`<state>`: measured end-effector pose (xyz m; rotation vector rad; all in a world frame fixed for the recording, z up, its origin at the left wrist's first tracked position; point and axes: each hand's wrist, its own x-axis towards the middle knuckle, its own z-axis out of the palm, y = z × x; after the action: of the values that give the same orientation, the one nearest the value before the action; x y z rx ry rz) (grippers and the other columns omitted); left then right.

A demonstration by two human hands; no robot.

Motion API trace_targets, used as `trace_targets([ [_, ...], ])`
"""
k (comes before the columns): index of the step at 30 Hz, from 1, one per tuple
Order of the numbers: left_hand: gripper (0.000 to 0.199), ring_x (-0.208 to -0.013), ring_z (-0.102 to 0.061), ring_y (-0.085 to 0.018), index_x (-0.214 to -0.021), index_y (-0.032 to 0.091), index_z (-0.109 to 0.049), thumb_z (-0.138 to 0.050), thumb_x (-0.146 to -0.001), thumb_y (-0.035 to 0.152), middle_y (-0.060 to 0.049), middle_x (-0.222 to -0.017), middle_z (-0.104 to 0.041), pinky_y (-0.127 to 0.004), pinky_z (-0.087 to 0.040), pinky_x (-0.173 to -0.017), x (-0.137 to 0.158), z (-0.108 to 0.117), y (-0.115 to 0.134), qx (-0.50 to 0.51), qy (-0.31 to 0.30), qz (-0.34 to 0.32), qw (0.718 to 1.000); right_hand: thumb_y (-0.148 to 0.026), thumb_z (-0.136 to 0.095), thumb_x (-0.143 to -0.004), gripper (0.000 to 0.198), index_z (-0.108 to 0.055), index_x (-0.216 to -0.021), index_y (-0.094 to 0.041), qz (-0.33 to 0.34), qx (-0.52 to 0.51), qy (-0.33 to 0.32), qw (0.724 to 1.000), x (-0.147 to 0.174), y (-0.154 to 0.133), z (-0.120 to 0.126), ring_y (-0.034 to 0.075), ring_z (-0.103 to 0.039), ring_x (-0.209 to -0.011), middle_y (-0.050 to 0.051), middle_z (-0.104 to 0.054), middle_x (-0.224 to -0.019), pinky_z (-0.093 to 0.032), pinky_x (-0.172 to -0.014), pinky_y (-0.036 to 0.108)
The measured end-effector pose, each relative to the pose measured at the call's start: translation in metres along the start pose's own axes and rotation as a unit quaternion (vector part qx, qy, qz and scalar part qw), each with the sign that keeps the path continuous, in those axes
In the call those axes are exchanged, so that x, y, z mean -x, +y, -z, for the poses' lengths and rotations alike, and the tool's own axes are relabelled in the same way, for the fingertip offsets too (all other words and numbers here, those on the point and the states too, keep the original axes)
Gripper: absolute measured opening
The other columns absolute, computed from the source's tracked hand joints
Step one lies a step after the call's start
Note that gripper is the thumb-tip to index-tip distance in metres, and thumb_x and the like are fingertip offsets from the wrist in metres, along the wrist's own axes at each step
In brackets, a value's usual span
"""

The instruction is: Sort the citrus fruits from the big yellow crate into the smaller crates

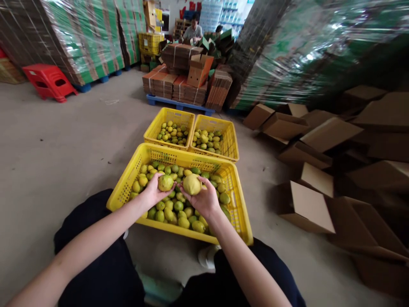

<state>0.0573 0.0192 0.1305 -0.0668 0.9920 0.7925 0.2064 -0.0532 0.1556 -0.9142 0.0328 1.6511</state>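
Note:
My left hand (pixel 154 192) is closed around a green-yellow lemon (pixel 165 183). A paler, yellower lemon (pixel 192 184) rests in my right hand (pixel 207 199), fingers curled about it. Both hands are side by side above a large yellow plastic crate (pixel 243 209) between my knees. Many loose lemons (pixel 183 222), from green to yellow, cover the bottom of that crate; my hands and forearms hide some of them.
Two smaller yellow crates (pixel 214 120) with lemons stand just beyond. Open cardboard boxes (pixel 313 207) crowd the right side. Flattened cartons (pixel 188 91) are stacked on a blue pallet (pixel 179 105) ahead. A red stool (pixel 49 82) stands left. A person (pixel 193 32) sits at the back.

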Motion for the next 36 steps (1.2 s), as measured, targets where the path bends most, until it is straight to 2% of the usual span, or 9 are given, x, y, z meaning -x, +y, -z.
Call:
trace_targets([
  [5, 0.019, -0.066, -0.067, -0.02, -0.098, 0.015, -0.059, -0.047, -0.091, 0.028, -0.008, -0.076, -0.066, -0.029, -0.059, -0.051, 0.011, -0.009, 0.001, 0.009, 0.024, 0.013, 1.0, -0.034, -0.05, -0.088, 0.026, -0.064, -0.096, -0.013, -0.037, 0.015, 0.024, 0.999, -0.006, 0.0, 0.002, 0.023, -0.073, -0.073, 0.01, -0.073, -0.075, -0.06, -0.062, 0.032],
  [11, 0.023, -0.063, -0.067, -0.019, -0.095, 0.011, -0.06, -0.046, -0.091, 0.029, -0.01, -0.07, -0.065, -0.024, -0.057, -0.05, 0.026, -0.017, 0.011, -0.017, -0.022, 0.037, 0.999, -0.039, -0.055, -0.087, 0.026, -0.065, -0.091, -0.016, -0.039, 0.041, 0.03, 0.998, -0.005, 0.003, 0.013, 0.02, -0.071, -0.062, 0.007, -0.073, -0.07, -0.059, -0.055, 0.029],
  [17, 0.026, -0.075, -0.071, -0.021, -0.106, 0.012, -0.06, -0.046, -0.091, 0.028, -0.01, -0.078, -0.068, -0.027, -0.061, -0.062, 0.024, -0.015, 0.017, 0.039, -0.015, -0.039, 0.998, -0.036, -0.06, -0.086, 0.024, -0.066, -0.092, -0.013, -0.015, 0.024, 0.041, 0.999, 0.003, 0.006, 0.023, 0.017, -0.069, -0.057, 0.008, -0.074, -0.073, -0.058, -0.053, 0.025],
  [20, 0.034, -0.075, -0.071, -0.021, -0.113, 0.01, -0.059, -0.043, -0.093, 0.032, -0.013, -0.082, -0.069, -0.026, -0.061, -0.059, 0.025, -0.014, 0.018, 0.037, -0.041, -0.005, 0.998, -0.036, -0.055, -0.091, 0.027, -0.066, -0.092, -0.012, -0.014, 0.022, 0.064, 0.998, 0.004, 0.005, 0.017, 0.016, -0.068, -0.053, 0.008, -0.073, -0.069, -0.058, -0.051, 0.024],
  [23, 0.04, -0.067, -0.069, -0.021, -0.113, 0.008, -0.058, -0.039, -0.094, 0.037, -0.014, -0.079, -0.068, -0.025, -0.058, -0.049, 0.028, -0.013, 0.018, 0.006, -0.05, 0.044, 0.998, -0.042, -0.052, -0.092, 0.031, -0.065, -0.089, -0.014, -0.025, 0.032, 0.06, 0.997, 0.005, 0.005, 0.012, 0.014, -0.06, -0.042, 0.008, -0.072, -0.066, -0.048, -0.035, 0.02],
  [28, 0.038, -0.062, -0.069, -0.021, -0.105, 0.006, -0.06, -0.043, -0.093, 0.038, -0.014, -0.073, -0.067, -0.022, -0.055, -0.046, 0.033, -0.012, 0.014, -0.069, -0.054, 0.057, 0.995, -0.045, -0.054, -0.09, 0.033, -0.065, -0.086, -0.014, -0.022, 0.047, 0.044, 0.998, 0.009, 0.008, 0.01, 0.012, -0.058, -0.038, 0.011, -0.074, -0.071, -0.041, -0.03, 0.018],
  [31, 0.029, -0.065, -0.069, -0.022, -0.1, 0.011, -0.059, -0.048, -0.091, 0.036, -0.012, -0.073, -0.066, -0.023, -0.055, -0.047, 0.036, -0.012, 0.009, -0.105, -0.067, 0.041, 0.991, -0.043, -0.055, -0.088, 0.031, -0.065, -0.085, -0.015, -0.002, 0.055, 0.02, 0.998, 0.014, 0.005, 0.01, 0.013, -0.059, -0.04, 0.01, -0.074, -0.071, -0.045, -0.033, 0.019],
  [34, 0.012, -0.068, -0.067, -0.018, -0.095, 0.018, -0.057, -0.056, -0.084, 0.023, -0.005, -0.079, -0.066, -0.03, -0.058, -0.061, 0.039, -0.01, 0.002, -0.14, -0.124, -0.021, 0.982, -0.042, -0.059, -0.084, 0.028, -0.066, -0.085, -0.016, 0.03, 0.069, -0.005, 0.997, 0.017, 0.0, 0.01, 0.014, -0.061, -0.044, 0.008, -0.074, -0.072, -0.048, -0.037, 0.022],
  [36, 0.022, -0.072, -0.065, -0.014, -0.095, 0.021, -0.058, -0.066, -0.076, 0.013, -0.001, -0.084, -0.065, -0.029, -0.056, -0.07, 0.042, -0.008, -0.004, -0.177, -0.177, -0.093, 0.964, -0.039, -0.067, -0.078, 0.024, -0.067, -0.088, -0.016, 0.075, 0.09, -0.01, 0.993, 0.017, -0.001, 0.011, 0.017, -0.065, -0.056, 0.006, -0.074, -0.078, -0.054, -0.045, 0.025],
])
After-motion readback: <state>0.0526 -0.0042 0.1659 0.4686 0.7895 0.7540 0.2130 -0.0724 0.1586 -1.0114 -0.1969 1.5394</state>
